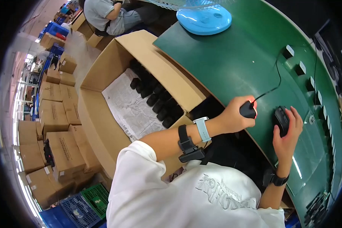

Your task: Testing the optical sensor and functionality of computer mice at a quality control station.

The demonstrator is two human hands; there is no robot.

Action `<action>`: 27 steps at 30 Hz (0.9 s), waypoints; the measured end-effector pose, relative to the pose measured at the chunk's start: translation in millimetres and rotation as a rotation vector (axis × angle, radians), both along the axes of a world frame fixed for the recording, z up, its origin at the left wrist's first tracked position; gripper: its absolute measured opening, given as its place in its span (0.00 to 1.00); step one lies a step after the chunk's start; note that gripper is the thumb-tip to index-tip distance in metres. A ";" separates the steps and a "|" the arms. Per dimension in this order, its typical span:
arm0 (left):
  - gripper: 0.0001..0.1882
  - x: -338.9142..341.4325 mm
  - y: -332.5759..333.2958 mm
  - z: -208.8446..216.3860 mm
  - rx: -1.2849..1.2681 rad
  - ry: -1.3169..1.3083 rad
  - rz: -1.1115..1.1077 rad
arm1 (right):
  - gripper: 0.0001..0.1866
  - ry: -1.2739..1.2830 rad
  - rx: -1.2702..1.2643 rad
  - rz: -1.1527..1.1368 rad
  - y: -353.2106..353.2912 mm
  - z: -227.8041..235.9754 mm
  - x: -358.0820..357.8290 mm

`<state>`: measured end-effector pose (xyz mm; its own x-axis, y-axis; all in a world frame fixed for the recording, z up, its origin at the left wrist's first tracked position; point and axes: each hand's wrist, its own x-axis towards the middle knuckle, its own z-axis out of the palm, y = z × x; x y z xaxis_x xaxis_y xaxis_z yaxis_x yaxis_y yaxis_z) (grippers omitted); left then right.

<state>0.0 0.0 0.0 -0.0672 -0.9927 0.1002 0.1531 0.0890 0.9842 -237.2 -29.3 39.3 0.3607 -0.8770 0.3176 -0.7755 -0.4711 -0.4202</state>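
Observation:
My left hand point(237, 114) is closed round a small black corded device point(248, 110) that glows red along its edge. It is held above the near edge of the green table point(216, 60), and its dark cord runs up across the tabletop. To its right, my right hand point(288, 129) grips a black computer mouse point(281, 121) on the table, thumb along its near side and fingers along the far side. Part of the mouse lies hidden under the fingers.
An open cardboard box point(95, 114) at left holds several black pieces point(152, 99) on a paper sheet. White-faced small blocks point(301, 68) line the table's far side. A blue fan base point(204, 19) stands at the top. Stacked cartons point(64, 150) and a seated person point(110, 17) are farther left.

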 end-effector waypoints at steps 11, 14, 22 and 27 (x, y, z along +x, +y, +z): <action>0.12 -2.4 15.4 3.5 -0.256 -0.213 0.149 | 0.12 -0.546 0.157 0.253 35.9 11.0 83.9; 0.15 -7.9 14.7 6.3 -0.260 -0.226 0.195 | 0.12 -0.588 0.207 0.197 37.2 3.2 84.3; 0.23 -8.5 16.6 -1.4 -0.241 -0.323 0.239 | 0.12 -0.850 0.472 0.138 38.9 -18.7 83.4; 0.22 -8.2 15.4 0.7 -0.231 -0.368 0.220 | 0.13 -0.855 0.462 0.134 38.3 -15.1 85.6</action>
